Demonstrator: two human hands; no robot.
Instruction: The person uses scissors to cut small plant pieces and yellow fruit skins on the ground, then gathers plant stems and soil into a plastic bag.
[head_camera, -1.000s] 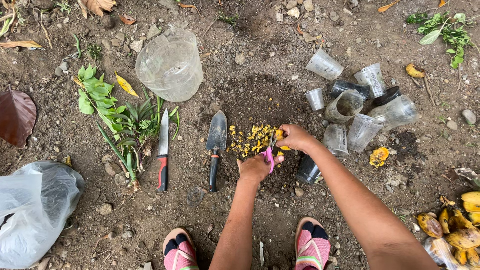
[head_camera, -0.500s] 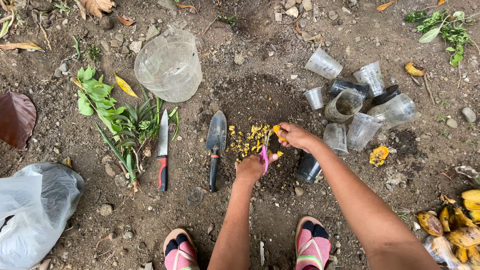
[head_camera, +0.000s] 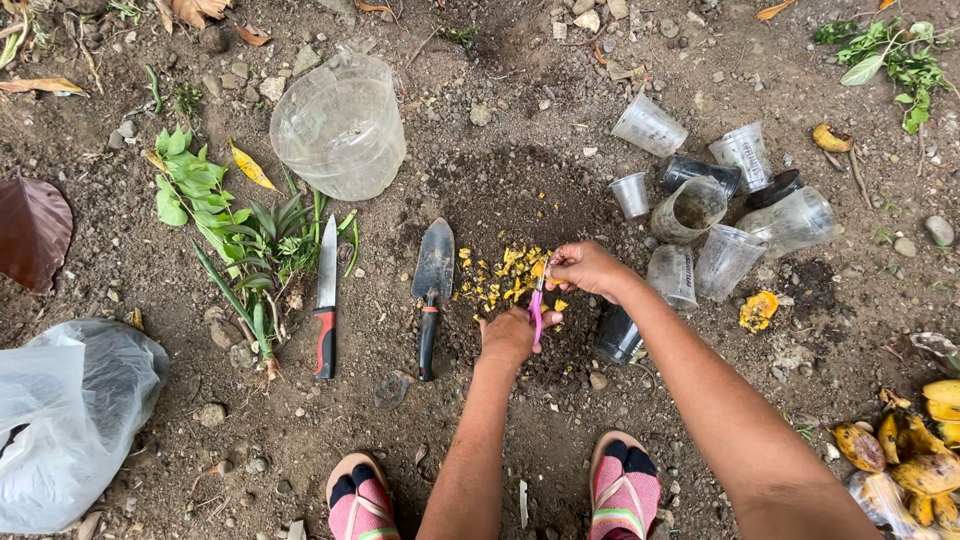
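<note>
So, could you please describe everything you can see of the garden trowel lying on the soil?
The trowel lies flat on the dark soil, its grey, dull metal blade pointing away from the person and its black handle with a red band toward the feet. The blade looks soil-stained. It rests between the knife on one side and the yellow cut pieces on the other, touching neither. Neither of the hands touches it; the left hand is nearest.

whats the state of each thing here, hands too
left hand: gripping pink-handled scissors, blades up
right hand: pinching a yellow piece at the blades
yellow bits: cut small, scattered on soil
trowel: lying flat, untouched
knife: lying flat, blade bare
big clear pot: on its side, empty
small cups: tumbled, mostly on their sides
plastic bag: crumpled on the ground
</note>
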